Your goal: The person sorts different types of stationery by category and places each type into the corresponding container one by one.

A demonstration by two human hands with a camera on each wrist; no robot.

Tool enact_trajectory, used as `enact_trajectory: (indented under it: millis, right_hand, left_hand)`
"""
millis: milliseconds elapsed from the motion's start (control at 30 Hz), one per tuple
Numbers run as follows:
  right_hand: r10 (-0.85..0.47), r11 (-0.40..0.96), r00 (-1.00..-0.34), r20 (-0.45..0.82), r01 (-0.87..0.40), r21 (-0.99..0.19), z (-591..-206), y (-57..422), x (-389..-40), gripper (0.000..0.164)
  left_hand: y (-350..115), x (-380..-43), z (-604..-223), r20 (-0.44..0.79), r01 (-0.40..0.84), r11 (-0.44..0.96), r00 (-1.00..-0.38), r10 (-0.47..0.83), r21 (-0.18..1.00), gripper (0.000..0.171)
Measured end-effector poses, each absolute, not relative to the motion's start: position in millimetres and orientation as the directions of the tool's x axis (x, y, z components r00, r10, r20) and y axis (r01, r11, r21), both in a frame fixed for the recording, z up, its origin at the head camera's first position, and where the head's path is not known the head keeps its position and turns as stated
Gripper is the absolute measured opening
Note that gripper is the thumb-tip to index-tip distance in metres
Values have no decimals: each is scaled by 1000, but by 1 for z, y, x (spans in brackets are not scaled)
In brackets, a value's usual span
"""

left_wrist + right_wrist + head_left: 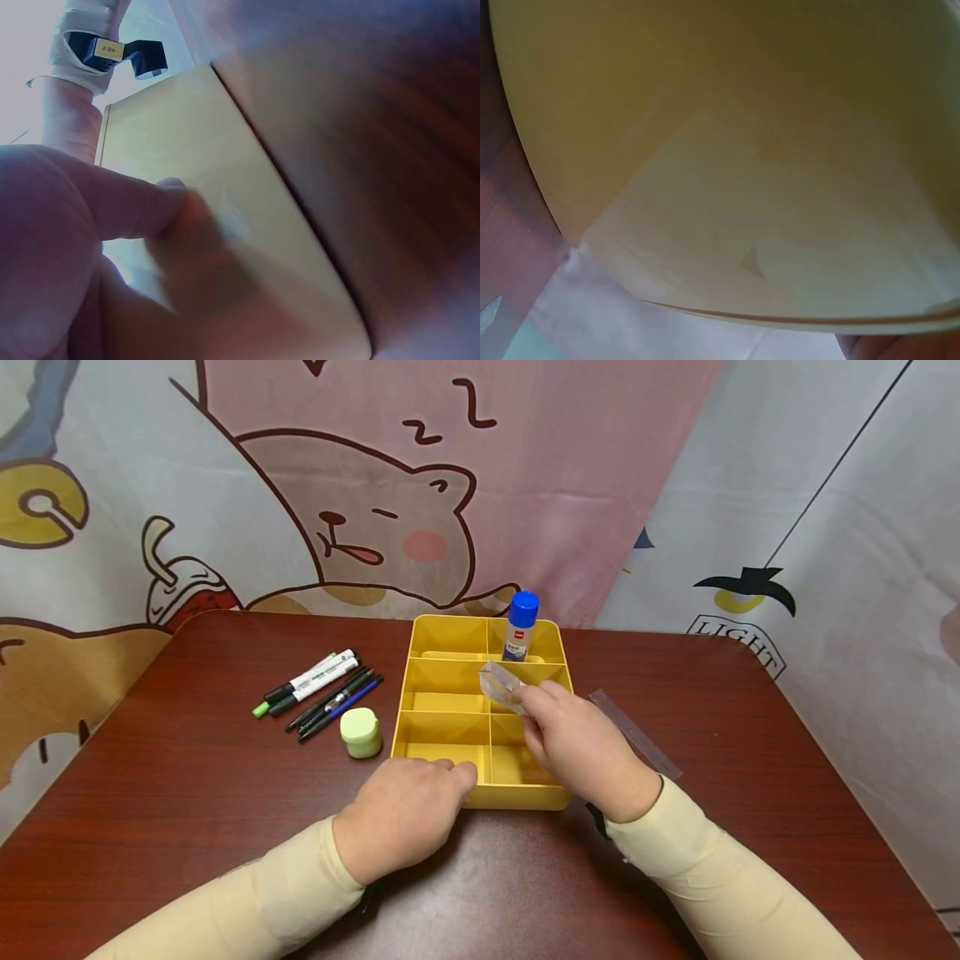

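Observation:
A yellow organizer box (517,797) with six compartments stands on the table. My left hand (411,810) grips its front wall near the left corner; in the left wrist view, the thumb (142,206) lies against the outer face. Over the right-hand compartments, my right hand (581,743) pinches a small clear plastic piece (498,683), whose exact kind I cannot tell. A glue stick (518,631) with a blue cap stands upright in the back right compartment. Only the yellow wall (727,187) fills most of the right wrist view, and the fingers are hidden there.
Left of the box lie several pens and markers (322,681), with a small light-green lidded container (361,732) nearer to me. A clear ruler (637,735) lies flat to the right of the box. A cartoon-printed cloth (570,485) hangs behind the table (187,760).

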State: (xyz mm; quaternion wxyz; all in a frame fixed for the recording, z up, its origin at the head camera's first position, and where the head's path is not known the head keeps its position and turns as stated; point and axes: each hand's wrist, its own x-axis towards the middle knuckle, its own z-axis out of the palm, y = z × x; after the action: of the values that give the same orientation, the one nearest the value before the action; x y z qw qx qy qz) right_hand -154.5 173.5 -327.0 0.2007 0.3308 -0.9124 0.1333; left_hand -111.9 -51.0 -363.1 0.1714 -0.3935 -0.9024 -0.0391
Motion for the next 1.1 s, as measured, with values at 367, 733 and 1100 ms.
enact_trajectory:
  millis: [367,733,1100]
  right_hand:
    - [-557,745,-700,447,-659,-105,-327,172,-153,21]
    - [-562,743,-703,436,-661,-109,-328,172,-153,20]
    - [-560,743,-714,421,-657,-126,-329,170,-152,20]
  left_hand:
    - [-51,-112,-363,337,724,687,-632,698,-66,13]
    - [-51,-112,-363,332,721,690,-638,695,-61,12]
    - [-51,-112,-363,327,718,693,-642,694,-61,12]
